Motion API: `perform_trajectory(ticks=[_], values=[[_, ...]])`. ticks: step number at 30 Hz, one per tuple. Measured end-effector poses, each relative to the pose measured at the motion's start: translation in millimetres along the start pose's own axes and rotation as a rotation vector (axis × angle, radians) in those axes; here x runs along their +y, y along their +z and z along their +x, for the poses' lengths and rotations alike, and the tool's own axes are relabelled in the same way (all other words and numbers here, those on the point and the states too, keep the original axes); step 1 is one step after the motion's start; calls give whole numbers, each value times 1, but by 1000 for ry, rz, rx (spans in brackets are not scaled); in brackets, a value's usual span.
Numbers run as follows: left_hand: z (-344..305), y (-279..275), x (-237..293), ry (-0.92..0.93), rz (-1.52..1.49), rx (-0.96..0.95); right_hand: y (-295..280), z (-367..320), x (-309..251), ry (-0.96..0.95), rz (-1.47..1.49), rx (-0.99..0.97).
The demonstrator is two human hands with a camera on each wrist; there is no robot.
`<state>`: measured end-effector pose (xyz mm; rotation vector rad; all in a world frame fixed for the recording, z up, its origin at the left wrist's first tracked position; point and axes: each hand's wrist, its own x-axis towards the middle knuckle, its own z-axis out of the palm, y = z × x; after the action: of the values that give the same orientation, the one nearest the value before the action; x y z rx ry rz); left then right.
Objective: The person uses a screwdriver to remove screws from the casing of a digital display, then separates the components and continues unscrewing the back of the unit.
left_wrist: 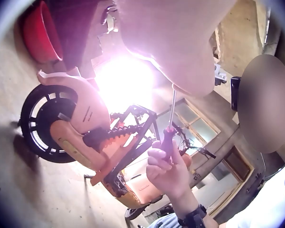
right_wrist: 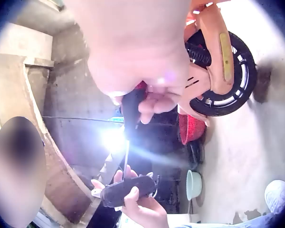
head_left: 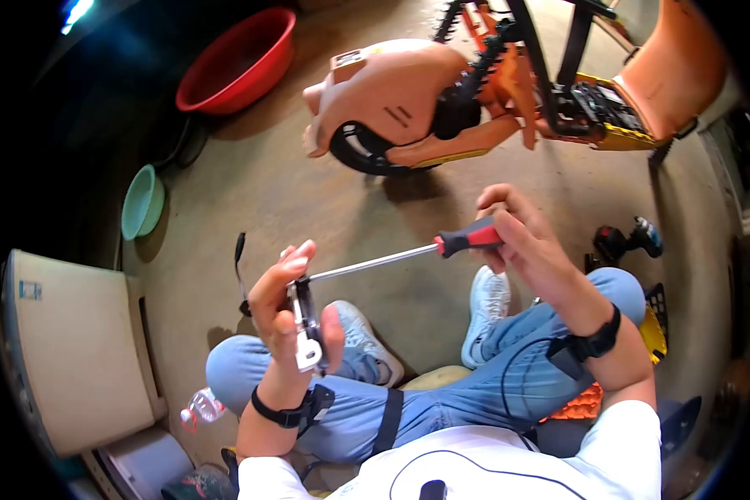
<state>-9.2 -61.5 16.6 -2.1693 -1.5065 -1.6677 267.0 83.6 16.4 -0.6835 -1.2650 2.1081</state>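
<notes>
A red and black screwdriver is gripped at its handle by the right hand. Its metal shaft runs left to a small dark part with a silvery edge, which the left hand holds between thumb and fingers. In the right wrist view this part is a black oblong piece, and the shaft's end meets its upper side; the exact contact is too small to tell. The left wrist view has the screwdriver handle in the right hand, while the left hand hides the part.
An orange scooter stands ahead on the floor. A red basin and a green basin lie to the left, above a pale cabinet. A cordless drill is at the right, a bottle by the left knee.
</notes>
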Motion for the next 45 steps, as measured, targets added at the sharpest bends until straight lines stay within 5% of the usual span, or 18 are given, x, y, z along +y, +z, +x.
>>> perform_trajectory(ticks=[4,11,17,23,27,29,33,37,40,45], values=[[1,-3,-1,18,20,-30,-16,1,7,71,4,-132],[-4,-3,-7,-7,-119,-7,14,2,1,-71,-121,74],[1,0,2,-25,-106,41,13,-2,-3,-67,-66,-60],[4,-6,18,-358,-313,141,17,1,7,-159,-126,-21],[3,-10,21,-388,-339,131,9,3,8,-48,-276,-43],[5,-12,14,-350,-345,219,26,3,7,-92,-192,125],[4,-18,21,-540,-472,286,50,-13,1,-252,-213,95],[-10,-19,14,-680,-526,222,55,-12,-1,-281,-540,299],[-6,-22,27,-783,-688,274,63,-19,-10,-218,-582,291],[-3,-32,31,-879,-719,325,83,-23,-14,-450,-502,156]])
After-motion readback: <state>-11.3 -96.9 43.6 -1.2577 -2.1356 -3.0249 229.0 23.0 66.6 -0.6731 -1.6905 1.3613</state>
